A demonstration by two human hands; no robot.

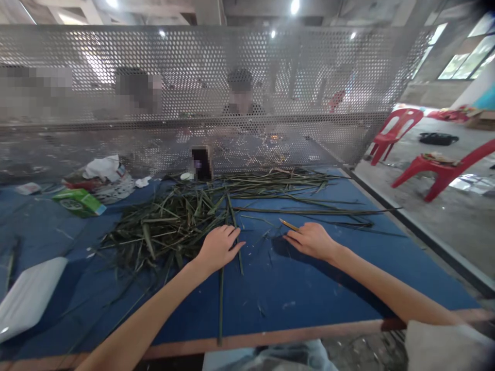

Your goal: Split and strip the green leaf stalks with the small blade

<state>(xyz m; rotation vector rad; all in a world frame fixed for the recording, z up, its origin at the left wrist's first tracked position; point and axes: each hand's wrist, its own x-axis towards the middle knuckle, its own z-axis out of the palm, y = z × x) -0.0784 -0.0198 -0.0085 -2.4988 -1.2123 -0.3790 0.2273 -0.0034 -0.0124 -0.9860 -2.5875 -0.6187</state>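
A heap of long green leaf strips (185,216) lies across the blue table top (309,278). My left hand (218,246) rests on the near edge of the heap, fingers stretched over one long strip (221,299) that runs toward the table's front edge. My right hand (311,239) lies to the right of it, fingers closed round a thin tan stick (288,224) whose tip points up and left. The two hands are about a hand's width apart.
A perforated metal screen (193,93) stands along the table's far side, with people seated behind it. A green carton (79,202) and crumpled wrappers (106,178) lie at the back left, a white tray (29,296) front left. Red plastic chairs (394,131) stand on the floor at right.
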